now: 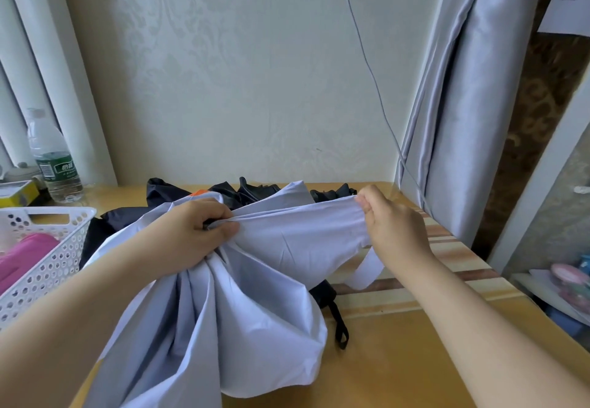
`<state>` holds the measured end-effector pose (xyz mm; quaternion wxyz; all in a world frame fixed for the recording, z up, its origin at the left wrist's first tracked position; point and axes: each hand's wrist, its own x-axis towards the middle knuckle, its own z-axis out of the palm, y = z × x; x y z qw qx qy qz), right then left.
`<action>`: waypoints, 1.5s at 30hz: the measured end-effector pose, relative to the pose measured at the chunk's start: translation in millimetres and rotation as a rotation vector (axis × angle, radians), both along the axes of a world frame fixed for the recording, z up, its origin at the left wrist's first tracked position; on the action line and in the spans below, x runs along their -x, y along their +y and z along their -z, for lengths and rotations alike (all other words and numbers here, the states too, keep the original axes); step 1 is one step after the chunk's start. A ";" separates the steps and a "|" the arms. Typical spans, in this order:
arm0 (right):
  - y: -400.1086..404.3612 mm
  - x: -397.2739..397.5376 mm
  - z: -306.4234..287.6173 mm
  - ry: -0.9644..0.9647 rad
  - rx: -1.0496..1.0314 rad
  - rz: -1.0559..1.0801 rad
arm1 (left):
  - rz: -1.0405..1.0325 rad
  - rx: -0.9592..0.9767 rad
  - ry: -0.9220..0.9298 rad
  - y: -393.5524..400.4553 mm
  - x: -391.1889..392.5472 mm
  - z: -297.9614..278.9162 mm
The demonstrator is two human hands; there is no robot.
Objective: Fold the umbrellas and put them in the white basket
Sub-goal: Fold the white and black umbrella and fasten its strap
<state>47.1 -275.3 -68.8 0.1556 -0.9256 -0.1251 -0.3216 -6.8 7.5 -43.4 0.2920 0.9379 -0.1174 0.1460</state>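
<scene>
Hands meet over a pale lavender umbrella [255, 280] that fills the lower centre of the frame, its loose canopy bunched and draped on the yellow table [415, 359]. From the lower left, the left forearm reaches in and the left hand [194, 232] sits knuckles-up at mid-frame, fingers curled round gathered folds of the cloth. Entering from the lower right, the right hand [389, 219] pinches the canopy's edge between thumb and bent fingers, and the fabric is stretched taut between the two hands. A lavender strap [367, 272] hangs below the right wrist. Behind the lavender cloth lies a black umbrella [255, 192], spread along the table's far side. At the left edge stands the white basket [48, 264], with a pink umbrella [22, 257] inside it. A water bottle [52, 158] stands behind the basket.
</scene>
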 end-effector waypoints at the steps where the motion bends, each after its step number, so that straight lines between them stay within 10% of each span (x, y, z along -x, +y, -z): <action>1: 2.3 -3.4 0.5 0.081 0.021 0.046 | -0.007 -0.015 -0.003 -2.0 -0.8 0.2; 7: 23.2 22.0 -11.7 0.091 -0.296 -0.268 | -0.098 0.010 -0.030 -2.6 -8.9 0.9; 11: 59.1 84.6 -25.4 0.391 -0.133 -0.626 | -0.179 0.018 -0.034 -2.5 -12.2 2.7; 28: 128.8 51.0 -7.6 0.367 -0.324 -0.553 | -0.154 -0.186 -0.037 -6.2 0.9 10.6; 45: 133.9 34.8 -10.0 -0.027 0.057 -0.520 | -0.003 0.013 -0.227 10.8 11.1 9.8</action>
